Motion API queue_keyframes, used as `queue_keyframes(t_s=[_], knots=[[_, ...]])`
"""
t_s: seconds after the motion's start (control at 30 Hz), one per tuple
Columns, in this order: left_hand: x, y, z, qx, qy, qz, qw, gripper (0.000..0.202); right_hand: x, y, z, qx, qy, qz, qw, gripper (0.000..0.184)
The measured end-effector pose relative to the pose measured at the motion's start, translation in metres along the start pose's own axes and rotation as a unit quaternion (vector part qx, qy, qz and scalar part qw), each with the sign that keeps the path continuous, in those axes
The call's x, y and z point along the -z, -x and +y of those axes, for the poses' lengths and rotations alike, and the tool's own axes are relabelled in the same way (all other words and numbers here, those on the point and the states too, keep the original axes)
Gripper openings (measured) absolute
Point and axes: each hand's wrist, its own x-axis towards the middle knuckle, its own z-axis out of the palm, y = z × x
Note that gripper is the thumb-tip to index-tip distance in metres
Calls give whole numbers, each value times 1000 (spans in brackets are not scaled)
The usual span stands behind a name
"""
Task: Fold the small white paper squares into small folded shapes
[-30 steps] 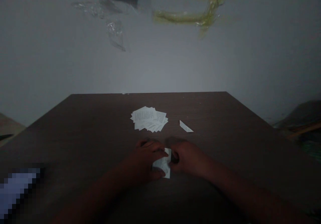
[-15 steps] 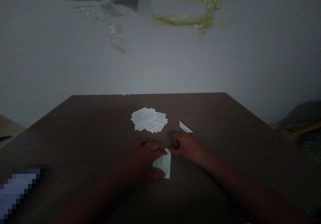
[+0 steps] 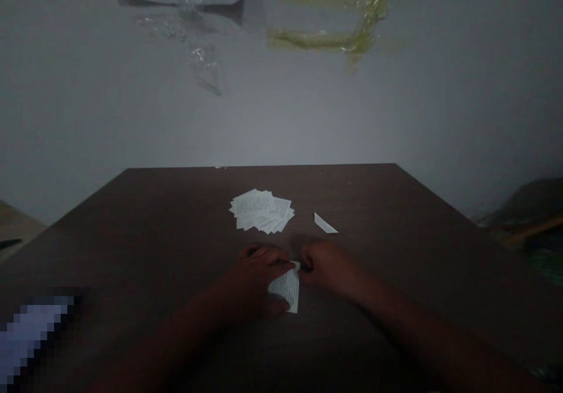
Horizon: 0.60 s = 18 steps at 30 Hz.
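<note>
A small piece of printed paper (image 3: 287, 289) lies flat on the dark brown table near its front. My left hand (image 3: 259, 273) rests over its left part, holding it down with a finger near the top edge and the thumb near the bottom. My right hand (image 3: 319, 262) is curled closed at the paper's upper right edge. Whatever is between its fingers, if anything, is hidden. Farther back lies a fanned pile of printed paper pieces (image 3: 261, 208). To its right is a narrow, slanted folded paper piece (image 3: 325, 223).
The wooden table (image 3: 176, 205) meets a pale wall (image 3: 308, 111) bearing taped sheets and yellow tape (image 3: 316, 38). A pixelated bright object (image 3: 30, 334) lies at the lower left. A white scrap (image 3: 220, 168) sits at the table's back edge. Dark items (image 3: 532, 211) are at the right.
My right hand has shifted slightly down along the paper's right edge, toward me. My left hand and the other paper pieces stay where they were.
</note>
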Motion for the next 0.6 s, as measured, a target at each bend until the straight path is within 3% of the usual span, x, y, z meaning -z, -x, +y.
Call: queue_keyframes(t_s=[0.23,0.6], knots=[[1,-2,2,13,12,-1,1000,81,8,-14,8,-33,4,11,999,22],[-3,-4,-4,-2,-6,7,1000,86,10,-6,5,-22,13,21,999,21]])
